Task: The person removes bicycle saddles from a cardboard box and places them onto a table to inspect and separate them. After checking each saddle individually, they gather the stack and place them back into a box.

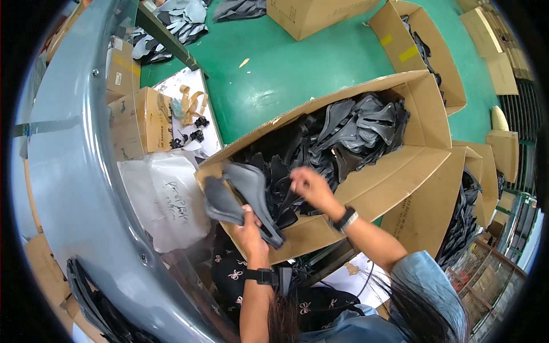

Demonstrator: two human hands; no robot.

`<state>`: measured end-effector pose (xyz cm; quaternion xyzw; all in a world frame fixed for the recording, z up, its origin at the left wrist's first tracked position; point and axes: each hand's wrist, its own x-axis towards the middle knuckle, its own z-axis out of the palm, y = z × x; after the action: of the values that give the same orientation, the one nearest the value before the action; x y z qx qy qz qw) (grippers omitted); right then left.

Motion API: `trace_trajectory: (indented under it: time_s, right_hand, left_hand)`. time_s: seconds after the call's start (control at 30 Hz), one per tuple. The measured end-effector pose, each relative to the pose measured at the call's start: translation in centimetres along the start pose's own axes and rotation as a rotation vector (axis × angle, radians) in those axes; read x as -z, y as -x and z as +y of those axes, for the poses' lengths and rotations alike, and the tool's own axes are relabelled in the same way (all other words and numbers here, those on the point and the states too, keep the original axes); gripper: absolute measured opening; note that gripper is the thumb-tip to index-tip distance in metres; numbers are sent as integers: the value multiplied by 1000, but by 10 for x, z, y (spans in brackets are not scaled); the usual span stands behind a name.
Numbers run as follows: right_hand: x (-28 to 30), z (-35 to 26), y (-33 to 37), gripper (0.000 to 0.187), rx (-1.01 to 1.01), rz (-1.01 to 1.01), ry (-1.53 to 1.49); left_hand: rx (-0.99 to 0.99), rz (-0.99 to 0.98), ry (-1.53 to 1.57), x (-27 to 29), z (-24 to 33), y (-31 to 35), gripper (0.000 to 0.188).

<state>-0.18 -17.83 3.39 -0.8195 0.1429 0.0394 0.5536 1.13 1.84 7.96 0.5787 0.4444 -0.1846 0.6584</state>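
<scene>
Broadly, a glossy green floor (274, 63) spreads across the room, with a heap of grey and black pieces (177, 26) on it at the upper left and a large bluish-grey curved panel (86, 148) rising along the left side. Beside that panel, a white board (213, 134) carries tan strips and small black parts, and a whitish plastic bag (166, 200) with handwriting bulges near the long carton's left end. The left hand (250, 231) is closed on the near edge of a grey moulded part (251, 182), thumb on top, holding it over the carton's left end; whether this is one piece or two I cannot tell. The right hand (311, 187), a watch (346, 218) on its wrist, is half curled above the carton's contents, near its middle; blur hides whether it grips anything. The open long carton (420, 154) holds a jumbled pile of dark grey and black parts (366, 123), heaped higher toward its right end. Past its far right corner, another open box (452, 74) with yellow tape also holds dark parts, and so does a carton (420, 211) off its near right corner.
</scene>
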Motion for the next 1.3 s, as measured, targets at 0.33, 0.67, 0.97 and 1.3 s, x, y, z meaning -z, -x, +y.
trace_trajectory:
  time_s: [0.33,0.67,0.97,1.3]
  right_hand:
    - [-70,50,-45,37,-468,39,360]
    - [-46,84,-105,32,-452,83,-24]
    - [25,-10,15,29,-200,302,-13]
    - [75,-149,91,19,320,387,111]
  left_hand:
    - [-32,-9,-1056,16,-66,-89,62]
    - [-205,-14,-1232,-12,-58,-80,45]
    - [-202,-109,-756,-9,40,57,41]
    - [-457,198,48,136,140,290,36]
